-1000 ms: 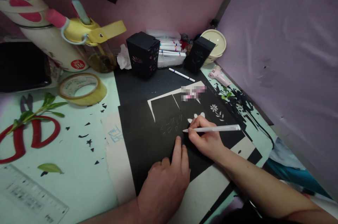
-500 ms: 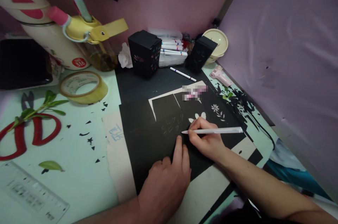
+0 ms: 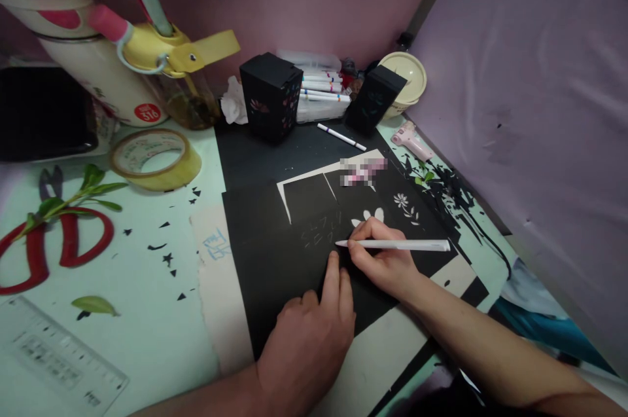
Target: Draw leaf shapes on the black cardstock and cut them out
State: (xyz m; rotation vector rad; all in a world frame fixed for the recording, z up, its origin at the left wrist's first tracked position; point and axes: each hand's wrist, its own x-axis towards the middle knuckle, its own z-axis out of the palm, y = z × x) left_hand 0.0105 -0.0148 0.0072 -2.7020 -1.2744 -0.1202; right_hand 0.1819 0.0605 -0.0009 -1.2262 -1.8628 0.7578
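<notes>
A sheet of black paper [image 3: 275, 260] with cut-out flower shapes and a rectangular slit lies before me. My left hand [image 3: 314, 332] rests on it, index and middle fingers stretched out and pressing flat, the others bent. My right hand [image 3: 385, 260] is closed around a white pen [image 3: 407, 245]. Its tip touches the paper just above my left index fingertip. Faint pale marks [image 3: 318, 234] show on the paper left of the tip. The right hand partly covers a white petal cut-out [image 3: 375, 215]. A smaller flower cut-out [image 3: 405, 207] is farther right.
Red-handled scissors [image 3: 88, 237], a tape roll [image 3: 157, 158], a clear ruler [image 3: 59, 358] and black scraps lie to the left. Two black boxes [image 3: 272, 96], white markers [image 3: 324, 86] and a cream bowl [image 3: 407, 80] stand behind. Black offcuts [image 3: 451, 194] are heaped at the right.
The pen tip has shifted very slightly left and up on the paper. Both hands keep nearly the same pose, and the whole view has moved a little.
</notes>
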